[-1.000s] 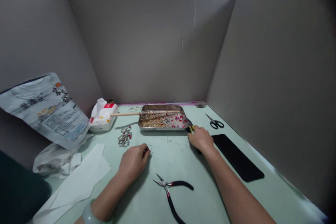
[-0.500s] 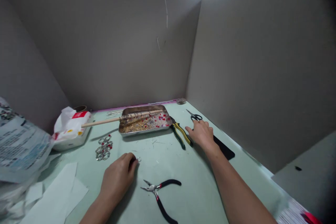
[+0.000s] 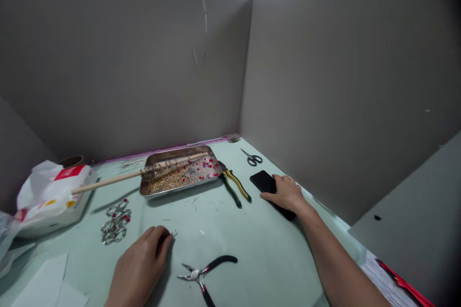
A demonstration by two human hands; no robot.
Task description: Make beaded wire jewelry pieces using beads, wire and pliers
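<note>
The metal tray (image 3: 180, 191) holds beads, with a wooden stick (image 3: 108, 182) laid over it and running out past its left end. Right of the tray and nearer the person, the right hand (image 3: 286, 193) lies over the black phone (image 3: 264, 181), thumb and fingers apart across its width; whether they have closed on its edges I cannot tell. For a sure hold, the thumb and fingertips should bear evenly on the two long edges, since a push on the flat face would only slide it over the smooth table. In front of the tray, toward its left end, the left hand (image 3: 139, 266) has thumb and forefinger together, clamped on a small wire ring (image 3: 175, 233). That pinch wants to be firm enough to keep the ring from turning, yet light enough not to bend it, and the hand is best kept quiet while the other one works. The green-and-yellow pliers (image 3: 239, 186) lie just beside the tray's right end, the scissors (image 3: 253, 159) beyond them to its right, the black-handled pliers (image 3: 195, 275) in front of it, and the beaded rings (image 3: 115, 225) off its near left corner.
</note>
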